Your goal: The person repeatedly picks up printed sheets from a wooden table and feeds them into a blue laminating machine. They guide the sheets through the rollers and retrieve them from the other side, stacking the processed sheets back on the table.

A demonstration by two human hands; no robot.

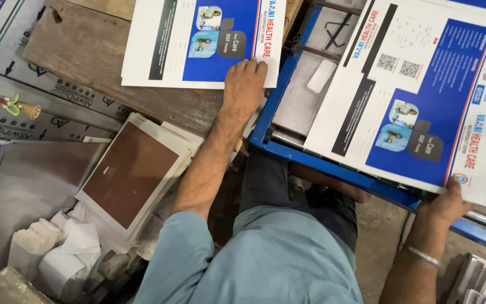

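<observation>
The left hand (245, 79) lies palm down with fingers loosely spread on the lower right corner of a stack of printed sheets (198, 42), white with a blue panel, pressing rather than gripping; that stack rests on a worn wooden surface (85, 62), its near edge running level just above the wrist and its right edge reaching almost to the blue metal frame (333, 169) of a machine. The right hand (448, 202) is closed on the lower corner of a second printed sheet (417, 95), thumb and fingers pinching its edge where it overhangs the frame's front rail. This sheet lies tilted across the machine bed, covering most of it, its left edge leaving a strip of grey metal bed (305, 95) bare between the two prints. A small pale block (322, 76) sits on that strip. The open room is narrow: the gap between the stack and the frame is slight, and the person's forearm crosses from the lap to the stack through the only clear channel. Left of the arm a pile of brown-faced sheets with white borders (133, 174) lies askew, its corner close to the elbow. Further left lean grey metal plates (23, 191), with crumpled white paper (66, 253) heaped at their foot. A thin bangle (423, 258) circles the right wrist above the bare concrete floor (378, 242).
</observation>
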